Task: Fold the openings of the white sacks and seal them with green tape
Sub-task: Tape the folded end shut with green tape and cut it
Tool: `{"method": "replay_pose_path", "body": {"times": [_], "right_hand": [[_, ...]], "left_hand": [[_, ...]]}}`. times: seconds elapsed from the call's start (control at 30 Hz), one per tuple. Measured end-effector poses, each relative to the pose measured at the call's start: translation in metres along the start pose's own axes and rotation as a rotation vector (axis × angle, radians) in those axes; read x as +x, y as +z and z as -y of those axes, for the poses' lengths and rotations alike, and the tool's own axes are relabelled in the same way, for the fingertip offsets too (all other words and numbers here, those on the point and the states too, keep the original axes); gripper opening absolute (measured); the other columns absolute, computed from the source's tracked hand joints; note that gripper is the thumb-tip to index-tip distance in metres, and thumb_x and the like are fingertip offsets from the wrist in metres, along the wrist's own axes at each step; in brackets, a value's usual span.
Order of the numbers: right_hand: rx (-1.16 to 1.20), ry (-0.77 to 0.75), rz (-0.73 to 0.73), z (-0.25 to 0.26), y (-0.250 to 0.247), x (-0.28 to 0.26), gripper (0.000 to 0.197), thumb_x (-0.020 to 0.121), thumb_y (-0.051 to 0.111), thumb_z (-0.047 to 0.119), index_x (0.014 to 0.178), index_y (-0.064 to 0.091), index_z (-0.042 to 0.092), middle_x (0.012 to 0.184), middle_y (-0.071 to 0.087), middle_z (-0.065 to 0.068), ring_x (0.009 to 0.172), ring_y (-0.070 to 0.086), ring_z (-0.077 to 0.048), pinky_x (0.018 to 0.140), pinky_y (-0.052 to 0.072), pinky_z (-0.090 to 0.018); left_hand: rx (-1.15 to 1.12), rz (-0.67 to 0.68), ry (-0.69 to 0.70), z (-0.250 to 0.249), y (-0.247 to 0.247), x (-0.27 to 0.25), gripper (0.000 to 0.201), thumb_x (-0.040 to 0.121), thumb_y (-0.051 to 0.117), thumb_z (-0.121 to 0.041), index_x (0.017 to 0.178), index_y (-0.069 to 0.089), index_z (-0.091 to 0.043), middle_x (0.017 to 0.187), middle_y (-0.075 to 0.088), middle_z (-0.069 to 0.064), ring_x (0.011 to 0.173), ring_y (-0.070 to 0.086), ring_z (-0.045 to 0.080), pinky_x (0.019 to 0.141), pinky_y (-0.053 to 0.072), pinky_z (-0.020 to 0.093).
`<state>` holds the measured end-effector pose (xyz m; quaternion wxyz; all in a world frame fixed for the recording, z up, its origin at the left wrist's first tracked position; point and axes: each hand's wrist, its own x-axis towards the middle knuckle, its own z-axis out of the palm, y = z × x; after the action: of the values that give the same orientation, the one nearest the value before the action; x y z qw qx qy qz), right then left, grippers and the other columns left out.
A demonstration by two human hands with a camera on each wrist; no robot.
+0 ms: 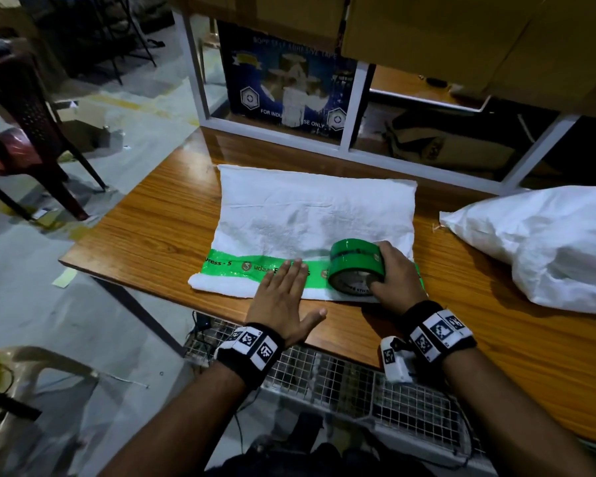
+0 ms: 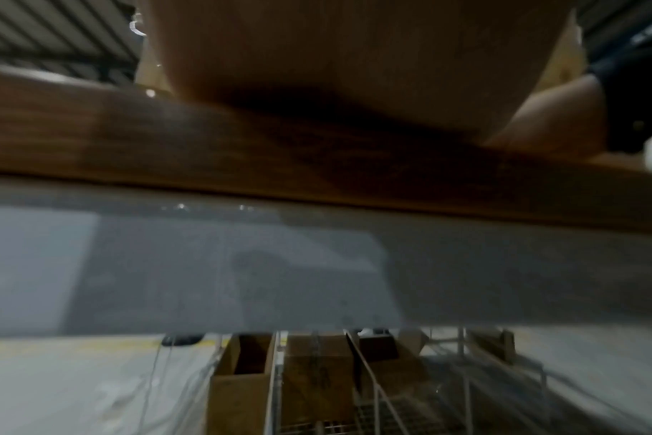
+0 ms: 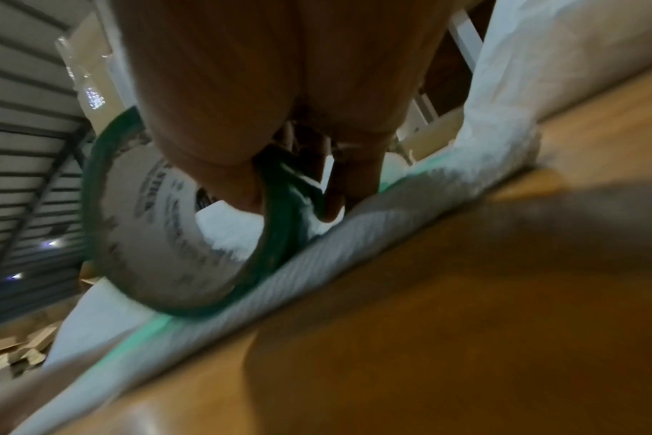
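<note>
A flat white sack (image 1: 310, 215) lies on the wooden table (image 1: 152, 235), its near edge folded over. A strip of green tape (image 1: 234, 266) runs along that fold. My left hand (image 1: 284, 287) presses flat on the strip with straight fingers. My right hand (image 1: 391, 273) grips the green tape roll (image 1: 355, 266), which stands on edge on the fold near the sack's right end. In the right wrist view the thumb hooks through the roll (image 3: 160, 235) above the folded sack (image 3: 354, 232). The left wrist view shows only palm and the table edge (image 2: 242, 164).
A second, filled white sack (image 1: 544, 246) lies at the table's right side. A shelf frame with a blue carton (image 1: 289, 77) stands behind the table. A dark plastic chair (image 1: 25, 125) stands on the floor to the left, a wire rack (image 1: 358, 380) below the near edge.
</note>
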<state>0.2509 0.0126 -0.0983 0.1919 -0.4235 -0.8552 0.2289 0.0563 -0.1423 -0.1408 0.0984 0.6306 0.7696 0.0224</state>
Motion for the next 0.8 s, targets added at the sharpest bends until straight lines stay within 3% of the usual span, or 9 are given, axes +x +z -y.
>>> {"method": "replay_pose_path", "body": {"times": [0.13,0.23,0.37,0.63,0.8], "right_hand": [[-0.094,0.087,-0.051,-0.025,-0.035,-0.001,0.057,0.063,0.073,-0.002,0.116,0.055,0.008,0.109,0.057,-0.015,0.101,0.053,-0.032,0.073,0.033,-0.028],[-0.11,0.06,0.034,-0.032,-0.045,-0.005,0.065,0.065,0.076,0.001,0.125,0.054,0.012,0.116,0.057,-0.014,0.108,0.053,-0.03,0.079,0.035,-0.028],[0.003,0.035,0.024,-0.032,-0.033,-0.006,0.076,0.064,0.079,0.0,0.131,0.05,0.021,0.123,0.06,-0.009,0.11,0.057,-0.026,0.082,0.042,-0.025],[-0.08,-0.018,0.004,-0.047,-0.06,0.0,0.058,0.069,0.073,-0.004,0.124,0.057,0.007,0.117,0.062,-0.017,0.107,0.058,-0.034,0.077,0.037,-0.027],[0.017,0.009,-0.097,-0.053,-0.058,-0.008,0.06,0.066,0.071,-0.01,0.121,0.06,0.012,0.115,0.063,-0.008,0.106,0.057,-0.023,0.077,0.037,-0.018]], "left_hand": [[-0.014,0.004,-0.046,-0.007,-0.004,0.0,0.103,0.083,0.009,-0.083,0.158,-0.006,-0.014,0.166,-0.011,0.002,0.152,-0.015,0.017,0.124,-0.003,0.044],[-0.023,-0.004,-0.059,-0.022,-0.007,0.004,0.106,0.084,0.009,-0.083,0.158,-0.005,-0.008,0.165,-0.01,0.007,0.152,-0.013,0.022,0.123,-0.004,0.045],[-0.031,-0.012,0.108,-0.048,-0.003,0.017,0.097,0.089,0.008,-0.077,0.158,-0.007,-0.011,0.165,-0.014,0.006,0.151,-0.016,0.019,0.123,-0.002,0.045],[-0.015,-0.051,0.143,-0.042,0.008,0.014,0.092,0.09,0.015,-0.074,0.159,0.0,-0.014,0.166,-0.007,0.001,0.153,-0.006,0.016,0.124,0.0,0.04],[-0.017,-0.018,0.12,-0.048,0.005,0.011,0.094,0.09,0.016,-0.075,0.158,-0.007,-0.015,0.165,-0.013,0.0,0.152,-0.013,0.015,0.124,-0.003,0.04]]}}
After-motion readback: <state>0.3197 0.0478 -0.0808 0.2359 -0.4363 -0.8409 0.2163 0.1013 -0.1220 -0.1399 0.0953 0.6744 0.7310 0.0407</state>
